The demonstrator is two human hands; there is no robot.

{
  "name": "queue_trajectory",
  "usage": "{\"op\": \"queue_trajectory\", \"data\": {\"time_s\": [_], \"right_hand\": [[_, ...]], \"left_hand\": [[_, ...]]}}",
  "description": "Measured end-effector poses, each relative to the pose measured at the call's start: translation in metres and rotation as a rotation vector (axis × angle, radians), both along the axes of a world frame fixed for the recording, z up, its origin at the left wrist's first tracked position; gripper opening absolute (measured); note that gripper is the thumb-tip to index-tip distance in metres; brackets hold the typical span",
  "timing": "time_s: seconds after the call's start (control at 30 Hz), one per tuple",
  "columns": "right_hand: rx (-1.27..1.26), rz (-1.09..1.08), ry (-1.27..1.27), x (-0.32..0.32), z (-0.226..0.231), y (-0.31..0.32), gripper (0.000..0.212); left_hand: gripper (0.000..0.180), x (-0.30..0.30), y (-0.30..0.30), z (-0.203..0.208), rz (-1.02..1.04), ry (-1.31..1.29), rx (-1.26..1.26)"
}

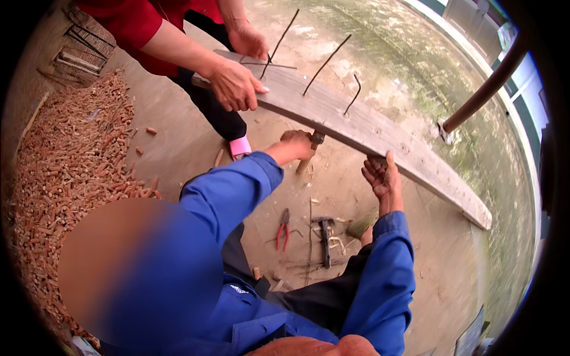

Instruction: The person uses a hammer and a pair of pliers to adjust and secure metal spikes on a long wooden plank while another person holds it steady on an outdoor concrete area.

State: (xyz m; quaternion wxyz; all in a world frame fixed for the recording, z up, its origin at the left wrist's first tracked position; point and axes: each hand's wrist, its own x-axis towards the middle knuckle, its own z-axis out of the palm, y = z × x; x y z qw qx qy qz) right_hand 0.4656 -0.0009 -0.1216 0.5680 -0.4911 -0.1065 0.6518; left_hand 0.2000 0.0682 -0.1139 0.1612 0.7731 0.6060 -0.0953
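Far left: heap of corn cobs (71,178) on the ground. Next, co-worker's hands (234,86) on the plank's (380,133) upper-left end. Pliers (284,228), red-handled, on the ground below. Left hand (297,145) closed round a wooden-handled hammer (304,165), its head right by the plank's near edge; plank just beyond this hand. Metal rods (326,65) stick up from the plank. Second hammer (325,240) on the ground. Right hand (383,176) loosely open, palm up, thumb against the near edge; plank directly beyond, running off to the right.
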Motion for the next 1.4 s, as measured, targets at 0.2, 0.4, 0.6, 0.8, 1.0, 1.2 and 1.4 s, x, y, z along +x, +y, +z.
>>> {"op": "queue_trajectory", "data": {"time_s": [0.2,0.4,0.6,0.8,1.0,1.2,1.4], "right_hand": [[0.065,0.040,0.080,0.003,-0.018,0.011,0.061],[0.029,-0.004,0.092,-0.003,0.005,0.001,0.057],[0.037,0.007,-0.133,0.003,0.003,-0.013,0.055],[-0.040,0.340,-0.857,0.001,-0.109,-0.068,0.038],[-0.225,1.024,-1.612,-0.046,-0.231,-0.188,0.034],[-0.331,1.075,-1.577,-0.051,-0.260,-0.205,0.032],[-0.305,1.182,-1.489,-0.058,-0.237,-0.192,0.031]], "left_hand": [[0.040,-0.051,-0.033,0.080,-0.308,-0.114,0.162],[0.036,-0.028,-0.038,0.107,0.041,-0.596,0.669],[0.034,-0.031,-0.031,0.096,-0.076,-0.321,0.772],[0.025,-0.026,-0.025,0.093,-0.066,-0.238,0.740],[0.044,-0.036,-0.050,0.095,-0.112,-0.325,0.693],[0.048,-0.025,-0.047,0.101,-0.148,-0.296,0.648],[0.043,-0.024,-0.041,0.099,-0.119,-0.276,0.658]]}}
